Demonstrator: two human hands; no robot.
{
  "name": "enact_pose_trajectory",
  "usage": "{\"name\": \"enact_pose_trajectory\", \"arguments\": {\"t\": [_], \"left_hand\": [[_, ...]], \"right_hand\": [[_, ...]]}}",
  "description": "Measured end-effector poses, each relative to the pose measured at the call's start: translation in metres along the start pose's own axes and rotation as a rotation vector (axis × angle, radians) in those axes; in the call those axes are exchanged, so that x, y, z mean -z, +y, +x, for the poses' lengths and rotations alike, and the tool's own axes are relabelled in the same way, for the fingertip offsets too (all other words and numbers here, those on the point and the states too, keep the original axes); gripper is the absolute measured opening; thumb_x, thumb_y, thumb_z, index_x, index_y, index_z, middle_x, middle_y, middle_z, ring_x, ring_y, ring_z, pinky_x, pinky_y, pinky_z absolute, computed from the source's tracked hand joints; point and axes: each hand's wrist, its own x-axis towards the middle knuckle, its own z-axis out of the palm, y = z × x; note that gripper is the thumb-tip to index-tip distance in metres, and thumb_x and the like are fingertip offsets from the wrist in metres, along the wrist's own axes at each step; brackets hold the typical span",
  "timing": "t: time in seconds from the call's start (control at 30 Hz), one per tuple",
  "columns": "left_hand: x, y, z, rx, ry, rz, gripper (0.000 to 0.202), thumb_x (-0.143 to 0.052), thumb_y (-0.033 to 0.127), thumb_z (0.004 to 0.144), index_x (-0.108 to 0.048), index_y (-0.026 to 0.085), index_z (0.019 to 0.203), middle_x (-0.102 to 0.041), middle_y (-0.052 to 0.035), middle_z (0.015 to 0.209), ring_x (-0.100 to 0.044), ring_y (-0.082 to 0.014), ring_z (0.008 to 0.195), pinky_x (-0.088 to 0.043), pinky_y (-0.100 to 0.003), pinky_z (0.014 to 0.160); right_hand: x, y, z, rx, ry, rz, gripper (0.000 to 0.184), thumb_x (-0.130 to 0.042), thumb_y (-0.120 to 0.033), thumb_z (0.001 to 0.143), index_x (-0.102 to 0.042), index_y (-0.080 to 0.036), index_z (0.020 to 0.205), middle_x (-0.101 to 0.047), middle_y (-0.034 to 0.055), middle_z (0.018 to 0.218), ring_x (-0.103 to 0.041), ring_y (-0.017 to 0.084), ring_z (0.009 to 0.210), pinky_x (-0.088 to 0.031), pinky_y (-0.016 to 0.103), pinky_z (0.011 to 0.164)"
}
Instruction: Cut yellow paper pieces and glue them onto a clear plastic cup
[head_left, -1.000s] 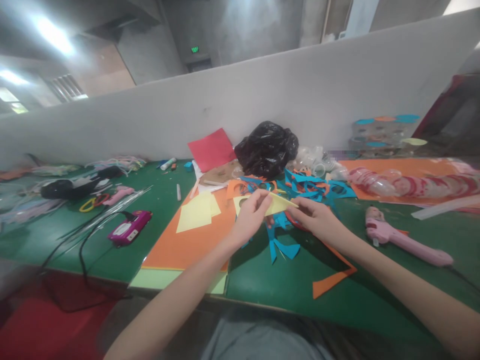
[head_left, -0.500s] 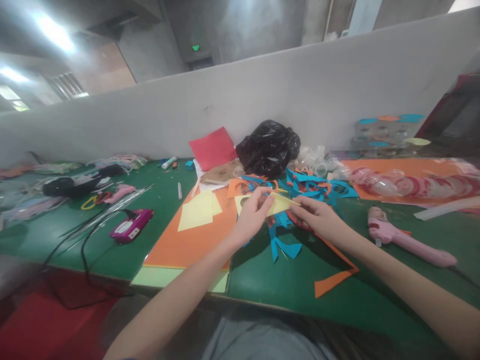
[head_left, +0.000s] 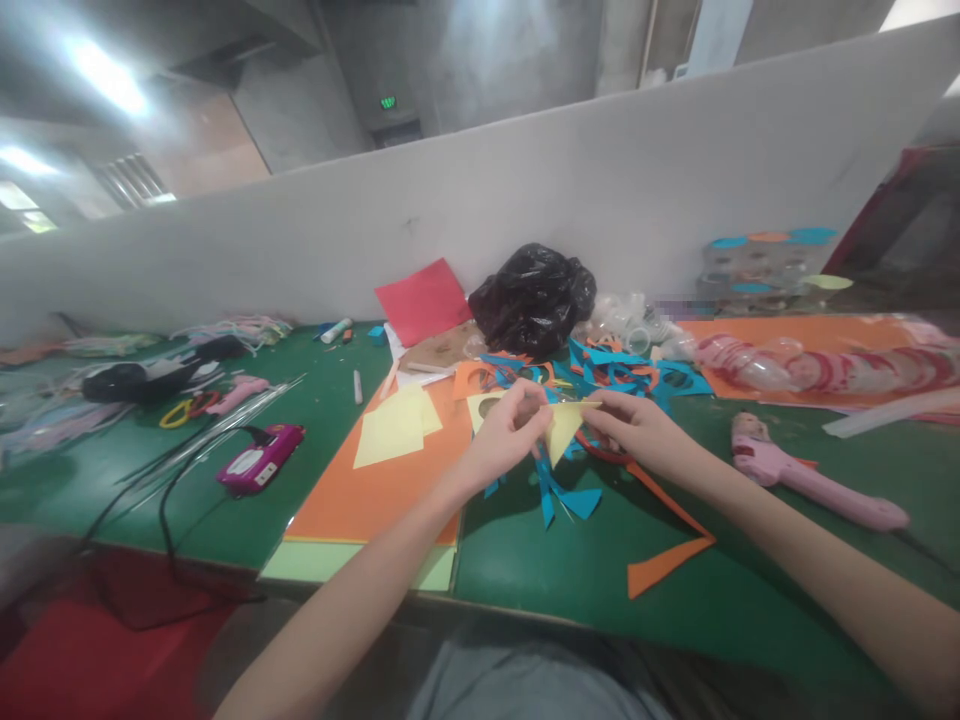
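Note:
Between my two hands, above the table, is a small piece of yellow paper (head_left: 564, 430), folded to a triangle that points down. The fingers of my left hand (head_left: 504, 435) pinch its left corner. At the upper right corner, my right hand (head_left: 634, 422) pinches it with thumb and fingertips. A red curved handle (head_left: 602, 453) shows just below my right fingers; I cannot tell whether that hand holds it. Blue paper scraps (head_left: 574, 502) and a bent orange paper strip (head_left: 671, 568) lie beneath and nearer to me.
Yellow sheets (head_left: 390, 432) lie on orange paper (head_left: 337, 515) at left. Behind are a black plastic bag (head_left: 532, 298) and red paper (head_left: 424, 300). A pink glue gun (head_left: 817, 482) and joined plastic bottles (head_left: 825, 368) are at right. A magenta device (head_left: 261, 460) with a black cord sits left.
The yellow paper has turned in my fingers from a flatter, slanted position to a triangle hanging point down. Both hands stay in nearly the same place.

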Motion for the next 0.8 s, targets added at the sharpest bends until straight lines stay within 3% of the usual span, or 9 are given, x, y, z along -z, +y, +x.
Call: {"name": "enact_pose_trajectory", "arguments": {"t": [0.27, 0.57, 0.8], "left_hand": [[0.0060, 0.0093, -0.0006, 0.045, -0.147, -0.095, 0.021, -0.063, 0.032, 0.083, -0.046, 0.020, 0.086, -0.052, 0.0044, 0.075, -0.060, -0.0113, 0.067, -0.046, -0.026, 0.068], [0.0076, 0.0102, 0.0003, 0.049, -0.148, -0.156, 0.027, -0.071, 0.036, 0.079, -0.050, 0.019, 0.083, -0.052, 0.0015, 0.084, -0.052, -0.0108, 0.077, -0.042, -0.024, 0.072], [0.0094, 0.0087, 0.0003, 0.046, -0.157, -0.092, 0.026, -0.068, 0.041, 0.083, -0.055, 0.021, 0.095, -0.056, -0.0008, 0.094, -0.054, -0.0149, 0.089, -0.045, -0.029, 0.083]], "right_hand": [[0.0036, -0.0004, 0.0013, -0.042, -0.039, 0.000, 0.045, -0.061, -0.061, 0.075, -0.058, -0.016, 0.080, -0.048, -0.0026, 0.056, -0.042, 0.009, 0.049, -0.031, 0.022, 0.046], [0.0041, -0.0011, 0.0020, -0.030, -0.036, 0.049, 0.044, -0.063, -0.061, 0.076, -0.056, -0.017, 0.076, -0.047, -0.0025, 0.058, -0.043, 0.009, 0.051, -0.034, 0.022, 0.048], [0.0056, 0.0018, 0.0031, -0.070, -0.015, 0.087, 0.053, -0.063, -0.069, 0.073, -0.054, -0.017, 0.077, -0.041, -0.0049, 0.053, -0.036, 0.008, 0.048, -0.028, 0.021, 0.045]]}}
